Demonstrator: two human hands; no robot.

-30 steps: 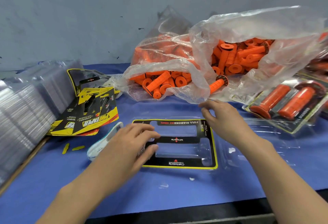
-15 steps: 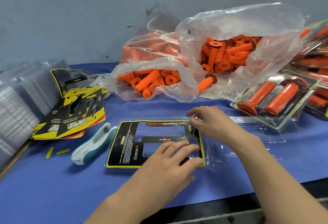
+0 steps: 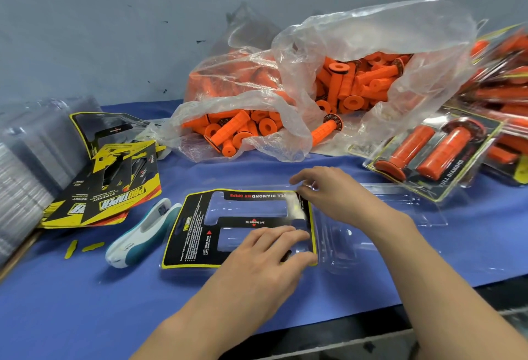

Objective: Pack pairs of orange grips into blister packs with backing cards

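Head view: backing card (image 3: 194, 231) on open blister pack (image 3: 357, 248), desk (image 3: 85, 302) centre; left hand (image 3: 265, 259) flat, pressing it; right hand (image 3: 328, 191) pinching far corner; orange grips (image 3: 357, 85) bagged behind; teal-white tool (image 3: 143, 234) beside

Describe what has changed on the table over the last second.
The left hand slid across the card from its left edge to its lower right corner and presses there. The right hand still pinches the upper right corner. The card, stapler and bag of grips stayed put.

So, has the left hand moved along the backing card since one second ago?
Yes. The left hand went rightward, from the backing card's left end to its right end.
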